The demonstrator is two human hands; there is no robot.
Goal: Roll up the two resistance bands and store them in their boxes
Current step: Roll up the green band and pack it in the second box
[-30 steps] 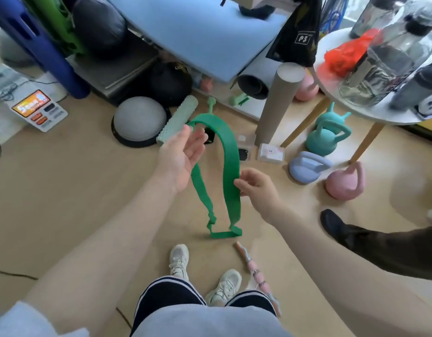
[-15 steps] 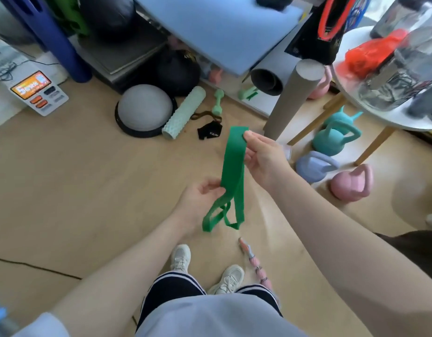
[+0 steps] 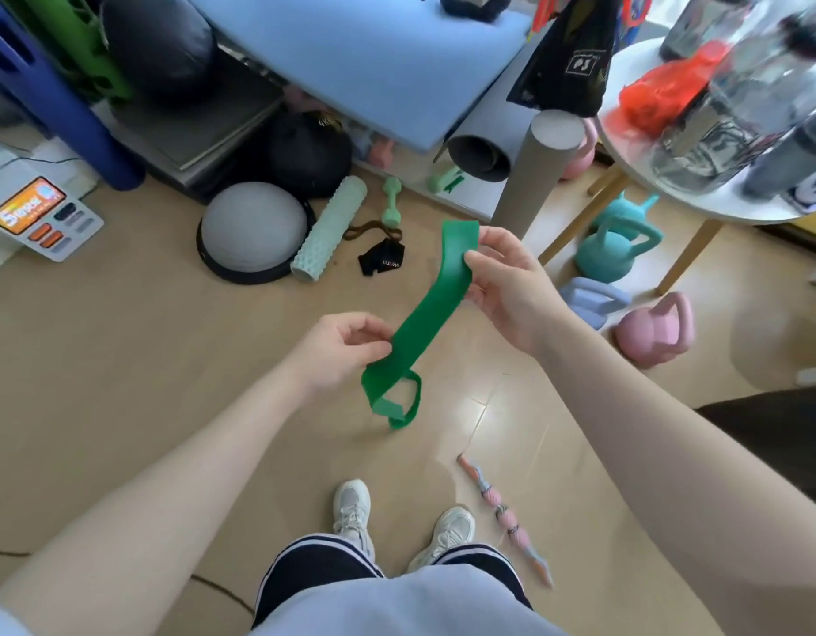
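band: smooth matt green rubber | floor: glossy beige tile | roller: knobbly mint foam | tube: matt grey cardboard | kettlebell: smooth matt pink coating | table legs: wood

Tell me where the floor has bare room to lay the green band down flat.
Bare floor lies left of the left hand, between the grey dome and the shoes. Another patch: between the pink stick and pink kettlebell. Crowded by the foam roller.

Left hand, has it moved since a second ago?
Yes. The left hand has dropped from the top of the green resistance band to its lower part, ending nearer the white sneakers and farther from the mint foam roller.
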